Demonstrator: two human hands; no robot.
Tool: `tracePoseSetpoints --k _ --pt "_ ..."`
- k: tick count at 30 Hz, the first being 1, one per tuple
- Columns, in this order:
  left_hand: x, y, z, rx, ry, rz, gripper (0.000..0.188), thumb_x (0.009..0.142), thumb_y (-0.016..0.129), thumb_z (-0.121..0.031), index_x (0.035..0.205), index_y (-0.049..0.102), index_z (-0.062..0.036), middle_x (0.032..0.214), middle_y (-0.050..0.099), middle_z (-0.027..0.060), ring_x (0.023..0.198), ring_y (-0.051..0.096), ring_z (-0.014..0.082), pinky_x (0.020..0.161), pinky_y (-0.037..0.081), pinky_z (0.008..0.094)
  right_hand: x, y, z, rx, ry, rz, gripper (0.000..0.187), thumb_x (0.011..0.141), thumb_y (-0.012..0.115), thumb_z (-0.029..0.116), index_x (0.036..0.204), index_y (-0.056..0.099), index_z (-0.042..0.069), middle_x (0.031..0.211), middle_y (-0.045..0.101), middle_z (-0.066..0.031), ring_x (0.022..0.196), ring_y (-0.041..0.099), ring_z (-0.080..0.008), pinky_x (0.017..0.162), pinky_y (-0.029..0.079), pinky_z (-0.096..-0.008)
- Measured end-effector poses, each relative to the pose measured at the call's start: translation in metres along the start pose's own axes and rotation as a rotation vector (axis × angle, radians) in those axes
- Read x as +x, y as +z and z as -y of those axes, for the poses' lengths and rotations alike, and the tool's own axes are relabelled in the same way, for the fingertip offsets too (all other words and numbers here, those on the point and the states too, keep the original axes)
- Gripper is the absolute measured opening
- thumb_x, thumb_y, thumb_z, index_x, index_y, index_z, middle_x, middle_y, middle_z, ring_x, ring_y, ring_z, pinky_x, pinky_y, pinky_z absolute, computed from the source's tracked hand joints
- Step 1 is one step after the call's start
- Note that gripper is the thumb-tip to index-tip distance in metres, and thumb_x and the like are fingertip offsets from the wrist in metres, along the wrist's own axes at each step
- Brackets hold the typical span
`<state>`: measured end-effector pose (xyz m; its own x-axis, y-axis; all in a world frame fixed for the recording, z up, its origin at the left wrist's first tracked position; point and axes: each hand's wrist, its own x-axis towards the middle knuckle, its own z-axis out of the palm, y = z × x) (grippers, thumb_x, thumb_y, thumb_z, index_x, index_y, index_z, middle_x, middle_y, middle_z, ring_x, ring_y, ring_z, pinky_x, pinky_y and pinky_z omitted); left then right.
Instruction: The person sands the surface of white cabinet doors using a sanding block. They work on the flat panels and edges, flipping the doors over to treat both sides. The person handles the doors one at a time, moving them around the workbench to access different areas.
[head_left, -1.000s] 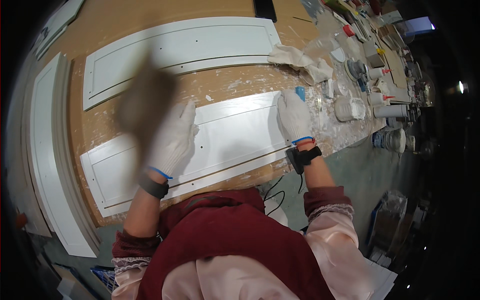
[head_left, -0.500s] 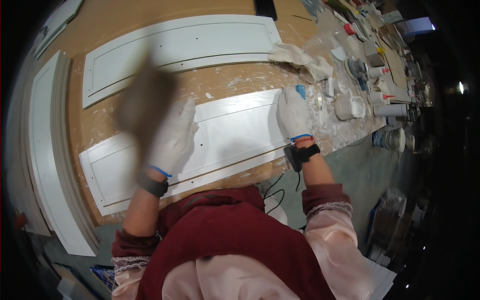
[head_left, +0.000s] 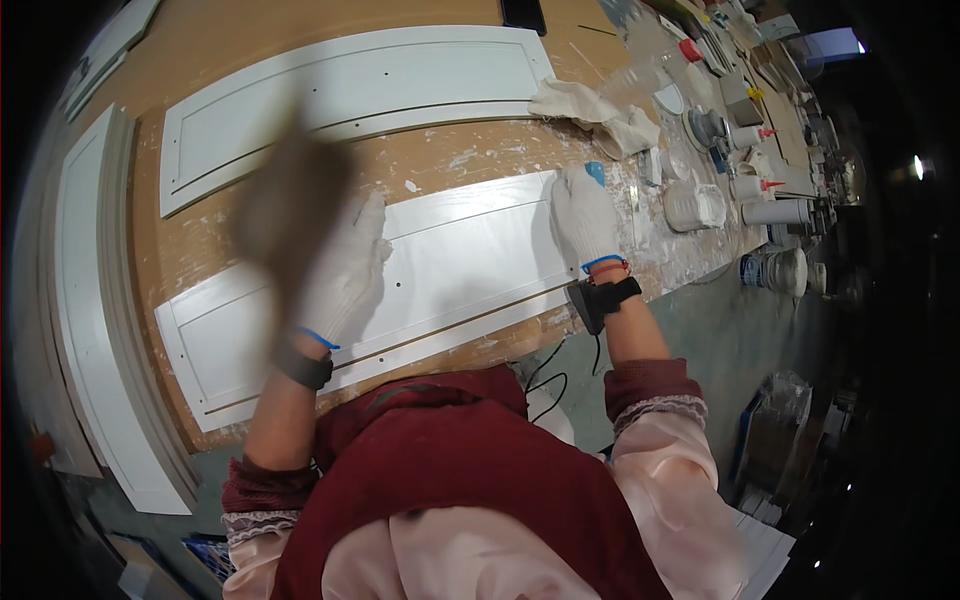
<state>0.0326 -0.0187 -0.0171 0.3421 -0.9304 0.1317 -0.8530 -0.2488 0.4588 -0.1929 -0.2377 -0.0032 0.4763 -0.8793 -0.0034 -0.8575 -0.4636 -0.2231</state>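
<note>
A white framed panel (head_left: 450, 240) lies on the worktable in front of me. My left hand (head_left: 350, 265), in a white knit glove, rests over its left half; a dark blurred smudge hides most of the fingers. At the panel's right end is my right hand (head_left: 584, 218), gloved too, its fingers bent and close together. A small blue object (head_left: 595, 172) pokes out beside those fingertips, apparently in their grip; its kind is hidden. Farther back lies a second white panel (head_left: 400, 75), with a crumpled cream cloth (head_left: 600, 115) by its right end.
Stacked white panels (head_left: 85, 300) stand along the left. The brown, paint-flecked tabletop (head_left: 450, 150) carries a white-smeared tub (head_left: 693, 206), a round sander-like tool (head_left: 705, 128) and red-tipped bottles (head_left: 750, 137) at right. A black cable (head_left: 545, 385) hangs near the table's front edge.
My right hand has turned slightly, and less of the blue object shows beside its fingertips. The left hand stays nearly in place over the panel. The whole view has shifted a little.
</note>
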Motion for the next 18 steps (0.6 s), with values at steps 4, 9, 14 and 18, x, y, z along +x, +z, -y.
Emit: tracePoseSetpoints --k 4,9,14,18 --pt "0.005 -0.004 -0.005 -0.007 -0.038 0.101 0.052 0.08 0.07 -0.019 0.128 0.053 -0.0093 0.116 0.059 0.014 0.108 0.055 0.0349 0.093 0.047 0.0451 -0.003 0.005 -0.001 0.014 -0.046 -0.026 0.026 0.095 0.049 0.027 0.104 0.062 0.007 0.098 0.067 -0.0193 0.094 0.063 -0.0404 0.082 0.05 -0.0482" --pt "0.001 -0.003 -0.003 -0.001 0.01 0.001 0.051 0.08 0.069 -0.018 0.127 0.054 -0.0089 0.116 0.06 0.0142 0.108 0.056 0.0352 0.092 0.047 0.0451 -0.003 0.0 0.002 0.074 -0.071 0.045 0.026 0.095 0.048 0.028 0.101 0.062 0.007 0.099 0.066 -0.0199 0.095 0.063 -0.0406 0.082 0.05 -0.0483" --pt "0.005 -0.003 0.0 0.018 -0.001 0.095 0.052 0.08 0.07 -0.02 0.128 0.053 -0.0087 0.12 0.058 0.0136 0.11 0.055 0.0353 0.094 0.046 0.0448 -0.003 0.003 -0.015 -0.021 0.028 0.01 0.03 0.094 0.05 0.031 0.109 0.064 0.008 0.1 0.066 -0.0196 0.095 0.063 -0.0384 0.083 0.049 -0.0459" --pt "0.002 -0.005 -0.004 -0.006 -0.015 0.047 0.052 0.08 0.069 -0.019 0.129 0.052 -0.0098 0.121 0.058 0.0136 0.111 0.054 0.0352 0.095 0.046 0.045 -0.016 0.008 0.015 0.075 -0.341 0.193 0.028 0.095 0.049 0.028 0.101 0.064 0.006 0.105 0.067 -0.0172 0.096 0.064 -0.038 0.082 0.051 -0.0471"
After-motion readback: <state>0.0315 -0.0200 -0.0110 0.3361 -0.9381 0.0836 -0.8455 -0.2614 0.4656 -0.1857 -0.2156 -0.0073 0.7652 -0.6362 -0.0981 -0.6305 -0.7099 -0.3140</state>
